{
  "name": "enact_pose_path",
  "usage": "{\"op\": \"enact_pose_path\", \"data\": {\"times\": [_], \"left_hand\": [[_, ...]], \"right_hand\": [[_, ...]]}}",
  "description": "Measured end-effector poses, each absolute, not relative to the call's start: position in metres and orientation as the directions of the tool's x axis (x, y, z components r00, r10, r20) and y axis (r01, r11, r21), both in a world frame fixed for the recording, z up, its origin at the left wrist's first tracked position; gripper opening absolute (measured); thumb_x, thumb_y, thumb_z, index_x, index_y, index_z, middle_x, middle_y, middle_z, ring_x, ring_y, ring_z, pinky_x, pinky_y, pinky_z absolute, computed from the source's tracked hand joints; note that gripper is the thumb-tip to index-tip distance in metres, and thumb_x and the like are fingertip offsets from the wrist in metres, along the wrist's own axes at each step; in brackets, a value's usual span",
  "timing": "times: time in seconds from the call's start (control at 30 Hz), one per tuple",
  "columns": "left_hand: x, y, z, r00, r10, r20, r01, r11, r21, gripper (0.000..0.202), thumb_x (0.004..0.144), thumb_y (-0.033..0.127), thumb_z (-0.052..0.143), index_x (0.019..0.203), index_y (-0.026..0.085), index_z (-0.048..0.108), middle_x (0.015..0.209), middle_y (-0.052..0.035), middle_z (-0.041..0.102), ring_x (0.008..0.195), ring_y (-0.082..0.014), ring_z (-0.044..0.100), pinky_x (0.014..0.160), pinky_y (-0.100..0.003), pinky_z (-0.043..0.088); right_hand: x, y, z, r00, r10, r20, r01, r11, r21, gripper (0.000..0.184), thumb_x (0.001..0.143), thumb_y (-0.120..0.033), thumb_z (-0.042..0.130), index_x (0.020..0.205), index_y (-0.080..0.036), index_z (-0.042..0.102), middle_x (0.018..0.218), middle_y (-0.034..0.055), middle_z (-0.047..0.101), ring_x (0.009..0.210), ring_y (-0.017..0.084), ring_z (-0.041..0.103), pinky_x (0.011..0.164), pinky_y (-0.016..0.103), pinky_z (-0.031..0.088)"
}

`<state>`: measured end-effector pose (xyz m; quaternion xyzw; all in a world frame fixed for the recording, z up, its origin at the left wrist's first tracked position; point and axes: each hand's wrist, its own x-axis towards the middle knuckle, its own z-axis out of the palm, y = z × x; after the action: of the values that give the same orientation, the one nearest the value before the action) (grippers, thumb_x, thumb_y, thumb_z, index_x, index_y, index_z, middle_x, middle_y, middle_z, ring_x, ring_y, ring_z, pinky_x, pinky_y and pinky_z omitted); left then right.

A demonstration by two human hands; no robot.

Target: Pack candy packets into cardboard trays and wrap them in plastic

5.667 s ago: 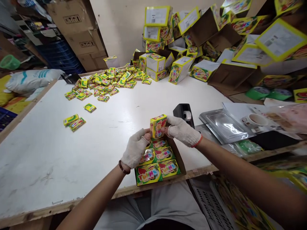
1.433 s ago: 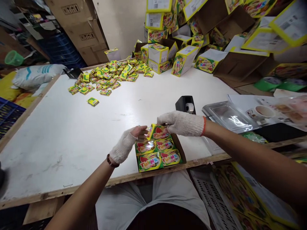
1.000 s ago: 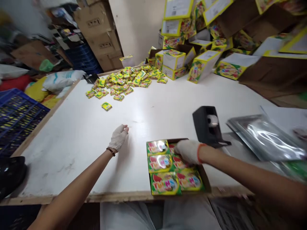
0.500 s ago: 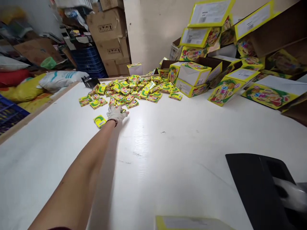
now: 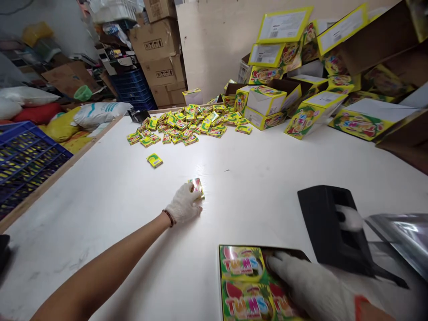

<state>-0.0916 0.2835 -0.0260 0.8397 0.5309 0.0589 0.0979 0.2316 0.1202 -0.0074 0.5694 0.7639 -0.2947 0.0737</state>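
Observation:
My left hand point(image 5: 183, 207), in a white knit glove, is closed over a small yellow-green candy packet point(image 5: 197, 186) on the white table point(image 5: 100, 214), midway between the far pile and me. My right hand point(image 5: 310, 285), gloved too, lies flat with fingers stretched on the packets in a brown cardboard tray point(image 5: 247, 281) at the near edge. The tray holds several "TWINS" packets side by side. A pile of loose packets point(image 5: 187, 125) lies at the far end, with one stray packet point(image 5: 154, 160) in front of it.
A black tape dispenser point(image 5: 329, 232) stands right of the tray, with a shiny plastic sheet point(image 5: 401, 232) beyond it. Yellow display boxes point(image 5: 294, 89) are heaped at the far right. A blue crate point(image 5: 23, 156) and sacks point(image 5: 96, 113) sit left of the table.
My left hand reached out to the far pile, then drew back toward me with one packet. My right hand stayed on the tray. My view has tilted back down.

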Motion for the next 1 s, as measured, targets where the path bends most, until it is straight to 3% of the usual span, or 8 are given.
{"op": "enact_pose_path", "data": {"times": [0.13,0.37,0.47,0.57,0.67,0.77,0.9,1.0], "left_hand": [[-0.082,0.258,-0.015,0.383,0.916,-0.122,0.912,-0.353,0.209,0.041,0.062,0.025,0.074,0.102,0.023,0.064,0.147,-0.0134,0.045,0.136,-0.038,0.041,0.109,-0.054,0.038],[-0.067,0.271,0.028,0.23,0.959,-0.163,0.961,-0.197,0.194,0.055,0.061,0.034,0.079,0.109,0.018,0.056,0.111,-0.0124,0.063,0.1,-0.0297,0.063,0.089,-0.041,0.051],[-0.038,0.237,0.052,0.287,0.953,0.1,0.908,-0.304,0.288,0.07,0.062,0.039,0.079,0.121,0.016,0.05,0.117,-0.0127,0.06,0.108,-0.0289,0.06,0.093,-0.04,0.051],[-0.002,0.185,0.072,0.423,0.758,0.496,0.745,-0.603,0.286,0.074,0.065,0.035,0.077,0.13,0.016,0.047,0.122,-0.0134,0.056,0.115,-0.0307,0.056,0.101,-0.045,0.048],[0.023,0.132,0.072,0.421,0.654,0.629,0.69,-0.68,0.246,0.083,0.076,0.033,0.071,0.148,0.017,0.031,0.136,-0.0178,0.05,0.127,-0.0329,0.051,0.103,-0.048,0.047],[0.029,0.093,0.05,0.436,0.742,0.51,0.755,-0.61,0.243,0.09,0.086,0.044,0.063,0.155,0.009,0.018,0.152,-0.0268,0.038,0.143,-0.0381,0.037,0.111,-0.055,0.039],[0.026,0.067,0.022,0.561,0.807,0.187,0.807,-0.583,0.098,0.074,0.089,0.051,0.057,0.146,0.007,0.042,0.151,-0.0253,0.045,0.142,-0.043,0.039,0.116,-0.066,0.027],[0.025,0.064,0.018,0.565,0.816,0.121,0.818,-0.573,0.05,0.074,0.088,0.052,0.059,0.144,0.006,0.047,0.153,-0.024,0.044,0.142,-0.0426,0.039,0.118,-0.065,0.025]], "right_hand": [[0.228,0.122,0.041,-0.332,0.789,-0.518,0.891,0.081,-0.447,0.025,0.069,-0.019,0.059,0.093,-0.025,0.066,0.089,0.0043,0.068,0.077,0.021,0.064,0.067,0.031,0.048],[0.219,0.139,0.093,-0.239,0.935,-0.261,0.733,-0.003,-0.68,0.013,0.088,-0.028,0.049,0.082,-0.02,0.058,0.077,0.0019,0.063,0.075,0.017,0.059,0.066,0.027,0.044],[0.206,0.149,0.098,-0.155,0.981,-0.12,0.679,0.017,-0.734,0.019,0.087,-0.03,0.054,0.099,-0.019,0.063,0.093,0.004,0.069,0.08,0.016,0.06,0.07,0.026,0.043],[0.2,0.156,0.102,-0.173,0.983,-0.067,0.597,0.05,-0.801,0.031,0.085,-0.032,0.059,0.111,-0.017,0.061,0.098,0.0037,0.069,0.072,0.013,0.056,0.064,0.023,0.042],[0.212,0.155,0.106,-0.299,0.953,-0.052,0.672,0.171,-0.72,0.02,0.081,-0.019,0.057,0.1,-0.017,0.063,0.086,0.0002,0.067,0.074,0.013,0.056,0.066,0.022,0.04],[0.235,0.149,0.102,-0.368,0.907,-0.207,0.834,0.223,-0.505,0.025,0.079,-0.01,0.053,0.099,-0.018,0.066,0.089,0.0023,0.07,0.081,0.016,0.06,0.068,0.023,0.039],[0.25,0.147,0.088,-0.334,0.863,-0.379,0.938,0.264,-0.225,0.033,0.087,-0.013,0.05,0.114,-0.022,0.068,0.104,0.0075,0.074,0.091,0.02,0.065,0.069,0.026,0.039],[0.246,0.149,0.087,-0.326,0.848,-0.419,0.945,0.293,-0.143,0.035,0.089,-0.017,0.053,0.118,-0.025,0.069,0.11,0.01,0.074,0.097,0.024,0.068,0.071,0.028,0.042]]}}
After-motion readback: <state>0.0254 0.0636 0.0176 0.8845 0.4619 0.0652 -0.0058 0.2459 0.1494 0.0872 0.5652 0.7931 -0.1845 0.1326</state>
